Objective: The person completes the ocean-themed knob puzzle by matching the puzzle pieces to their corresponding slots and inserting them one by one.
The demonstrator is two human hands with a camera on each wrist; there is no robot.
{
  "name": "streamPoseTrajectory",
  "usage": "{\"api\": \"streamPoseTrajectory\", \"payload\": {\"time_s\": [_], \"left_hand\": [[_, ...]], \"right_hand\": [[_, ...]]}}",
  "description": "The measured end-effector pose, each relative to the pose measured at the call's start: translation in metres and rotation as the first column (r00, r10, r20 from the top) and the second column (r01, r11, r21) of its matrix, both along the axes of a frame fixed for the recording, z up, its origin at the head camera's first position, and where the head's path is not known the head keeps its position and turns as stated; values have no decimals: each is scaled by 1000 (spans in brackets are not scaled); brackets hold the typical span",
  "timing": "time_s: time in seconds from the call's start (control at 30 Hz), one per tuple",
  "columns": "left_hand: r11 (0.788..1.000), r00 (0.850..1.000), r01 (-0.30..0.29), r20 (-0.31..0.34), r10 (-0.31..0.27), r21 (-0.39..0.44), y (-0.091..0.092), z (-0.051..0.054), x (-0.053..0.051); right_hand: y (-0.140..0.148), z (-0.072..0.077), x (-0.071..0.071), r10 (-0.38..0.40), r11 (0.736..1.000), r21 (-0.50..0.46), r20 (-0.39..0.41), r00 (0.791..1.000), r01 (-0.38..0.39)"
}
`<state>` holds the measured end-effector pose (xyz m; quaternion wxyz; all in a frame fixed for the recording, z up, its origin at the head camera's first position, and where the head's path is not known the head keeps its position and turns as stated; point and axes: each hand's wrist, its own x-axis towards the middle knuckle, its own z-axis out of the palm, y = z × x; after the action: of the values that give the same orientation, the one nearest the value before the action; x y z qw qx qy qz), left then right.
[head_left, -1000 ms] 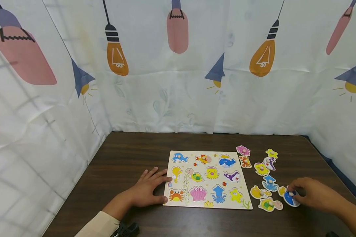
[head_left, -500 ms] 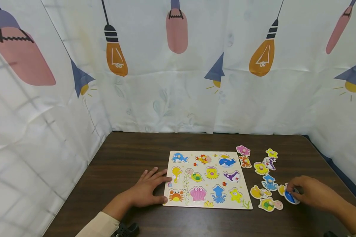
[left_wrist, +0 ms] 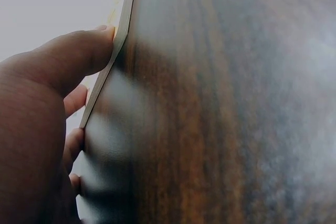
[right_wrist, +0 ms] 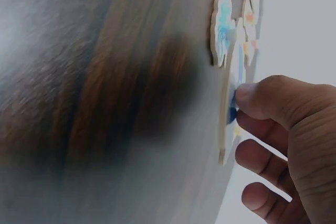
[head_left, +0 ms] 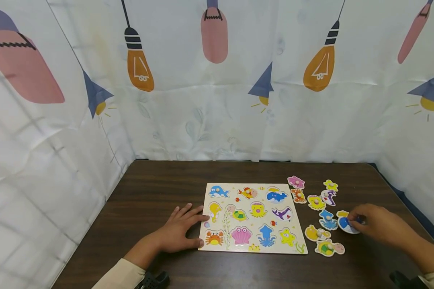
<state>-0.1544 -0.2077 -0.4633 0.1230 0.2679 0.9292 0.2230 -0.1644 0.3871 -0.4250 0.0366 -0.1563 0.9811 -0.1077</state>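
Observation:
The left hand lies spread at the left edge of the puzzle board, its thumb and a finger touching the edge; in the left wrist view its thumb rests on the board's rim. The right hand pinches the blue whale piece between thumb and forefinger, right of the board and beside the blue squid piece. From the right wrist view, the whale piece stands close to the table, with the thumb on it; its knob is hidden.
Right of the board lie a pink piece, a crab, a starfish, a purple piece, an octopus, a yellow piece and a turtle. A blue whale piece sits in the board's top left.
The right hand has moved slightly up and left with the whale piece, which has turned and now lies nearer the squid piece. The octopus piece has shifted slightly. The left hand has stayed in place.

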Motion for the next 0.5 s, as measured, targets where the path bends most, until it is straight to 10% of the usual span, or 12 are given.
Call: {"api": "streamPoseTrajectory", "payload": {"time_s": [0.5], "left_hand": [[1000, 1000, -3, -9, 3, -5, -1, -1, 0]], "right_hand": [[-29, -1, -10, 77, 996, -37, -118, 990, -82]]}}
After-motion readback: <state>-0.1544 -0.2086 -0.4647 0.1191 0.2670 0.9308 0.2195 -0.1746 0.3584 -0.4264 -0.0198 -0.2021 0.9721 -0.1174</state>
